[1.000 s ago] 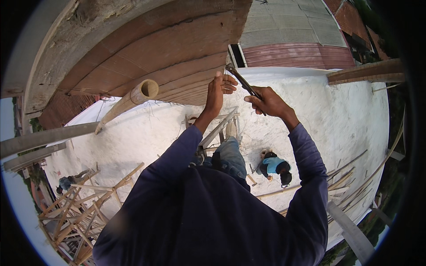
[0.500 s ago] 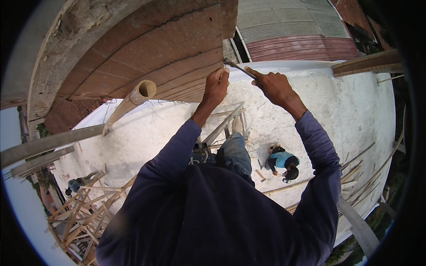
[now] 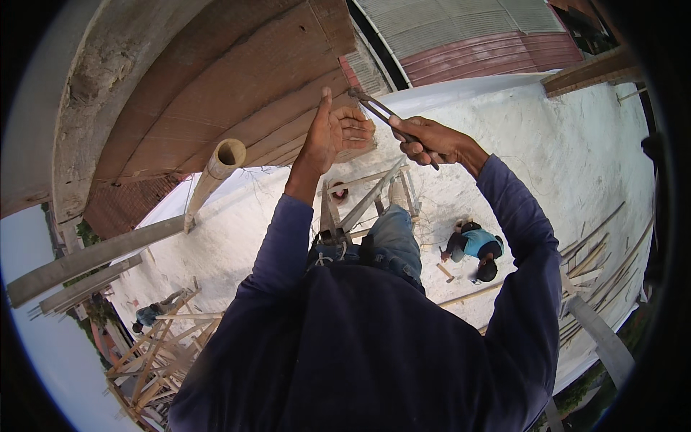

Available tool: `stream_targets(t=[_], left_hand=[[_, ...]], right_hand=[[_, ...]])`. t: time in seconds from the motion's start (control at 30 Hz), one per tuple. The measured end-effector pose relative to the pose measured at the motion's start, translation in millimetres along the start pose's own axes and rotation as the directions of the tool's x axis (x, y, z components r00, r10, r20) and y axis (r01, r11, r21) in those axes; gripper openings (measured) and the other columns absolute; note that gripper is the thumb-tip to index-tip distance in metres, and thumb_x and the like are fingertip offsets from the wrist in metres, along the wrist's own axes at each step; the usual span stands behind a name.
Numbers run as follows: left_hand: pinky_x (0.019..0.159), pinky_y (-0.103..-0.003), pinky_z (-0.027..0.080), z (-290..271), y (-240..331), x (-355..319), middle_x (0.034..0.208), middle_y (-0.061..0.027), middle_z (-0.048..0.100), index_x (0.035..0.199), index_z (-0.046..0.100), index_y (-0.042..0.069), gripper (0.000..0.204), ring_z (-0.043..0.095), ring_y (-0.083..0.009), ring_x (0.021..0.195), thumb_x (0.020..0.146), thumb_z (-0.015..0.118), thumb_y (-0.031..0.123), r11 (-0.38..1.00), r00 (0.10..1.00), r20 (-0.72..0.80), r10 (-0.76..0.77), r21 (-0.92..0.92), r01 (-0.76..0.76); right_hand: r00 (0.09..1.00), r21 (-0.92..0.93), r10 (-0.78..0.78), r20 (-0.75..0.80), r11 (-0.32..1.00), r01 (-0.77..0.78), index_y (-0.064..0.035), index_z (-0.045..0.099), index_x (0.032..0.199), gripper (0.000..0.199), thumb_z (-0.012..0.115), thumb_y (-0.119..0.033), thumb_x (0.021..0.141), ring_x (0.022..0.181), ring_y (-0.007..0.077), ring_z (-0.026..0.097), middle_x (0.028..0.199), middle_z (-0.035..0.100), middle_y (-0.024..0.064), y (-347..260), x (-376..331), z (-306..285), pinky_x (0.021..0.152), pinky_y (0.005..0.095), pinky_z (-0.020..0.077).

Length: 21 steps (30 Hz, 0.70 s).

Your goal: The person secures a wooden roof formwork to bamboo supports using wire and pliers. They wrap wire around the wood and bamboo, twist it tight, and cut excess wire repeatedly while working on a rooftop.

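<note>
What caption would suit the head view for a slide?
High on a scaffold, the right hand grips pincers against wooden boards while the left hand rests open beside them.

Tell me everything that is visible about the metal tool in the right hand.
The tool is a dark metal pincer with two long thin handles. The right hand is closed around the handles. It lies slanted, its head up-left against the wooden boards, next to the left hand. Whether its head grips anything cannot be told.

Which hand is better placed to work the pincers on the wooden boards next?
Right. The right hand already grips the pincers, their head at the wooden boards. The left hand is open, flat against the wood.
</note>
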<state>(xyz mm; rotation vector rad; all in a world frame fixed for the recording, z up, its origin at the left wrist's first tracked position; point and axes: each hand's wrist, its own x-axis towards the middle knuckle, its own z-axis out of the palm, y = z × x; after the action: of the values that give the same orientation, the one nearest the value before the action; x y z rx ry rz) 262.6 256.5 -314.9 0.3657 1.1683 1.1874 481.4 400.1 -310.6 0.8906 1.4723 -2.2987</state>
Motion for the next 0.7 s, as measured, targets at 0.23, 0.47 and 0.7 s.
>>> stream_targets(t=[0.23,0.47,0.7], left_hand=[[0.099,-0.042,0.05,10.5,-51.2,6.5,0.129,-0.0107,0.064,0.136,0.057,0.008,0.054,0.061,-0.0223,0.118,0.104,0.056,0.051,0.995,0.986,0.165,0.036,-0.101,-0.019],[0.091,-0.04,0.051,66.8,-66.0,54.3,0.124,-0.0066,0.065,0.135,0.06,0.005,0.052,0.061,-0.0172,0.114,0.101,0.065,0.045,0.978,0.99,0.099,0.098,-0.194,-0.078],[0.108,-0.043,0.052,70.1,-68.1,57.8,0.139,-0.0147,0.06,0.137,0.057,0.004,0.057,0.054,-0.028,0.135,0.108,0.045,0.051,0.927,0.984,0.155,0.091,-0.373,-0.027]], right_hand=[[0.989,0.082,-0.112,0.097,0.991,0.104,-0.0047,0.058,0.114,0.04,0.076,-0.029,0.089,0.056,0.003,0.057,0.067,0.055,-0.0054,38.8,10.1,6.4,0.044,0.0209,0.0421],[0.682,-0.921,-0.684,-0.259,0.387,0.038,0.0016,0.057,0.122,0.039,0.067,-0.025,0.095,0.084,0.0302,0.072,0.092,0.071,0.02,36.0,-11.3,16.2,0.076,0.0438,0.0554],[0.947,-0.266,-0.313,-0.077,0.922,0.283,-0.0038,0.06,0.104,0.046,0.047,-0.047,0.109,0.051,0.0136,0.06,0.062,0.056,0.0008,37.0,-7.0,3.4,0.052,0.0301,0.0533]])
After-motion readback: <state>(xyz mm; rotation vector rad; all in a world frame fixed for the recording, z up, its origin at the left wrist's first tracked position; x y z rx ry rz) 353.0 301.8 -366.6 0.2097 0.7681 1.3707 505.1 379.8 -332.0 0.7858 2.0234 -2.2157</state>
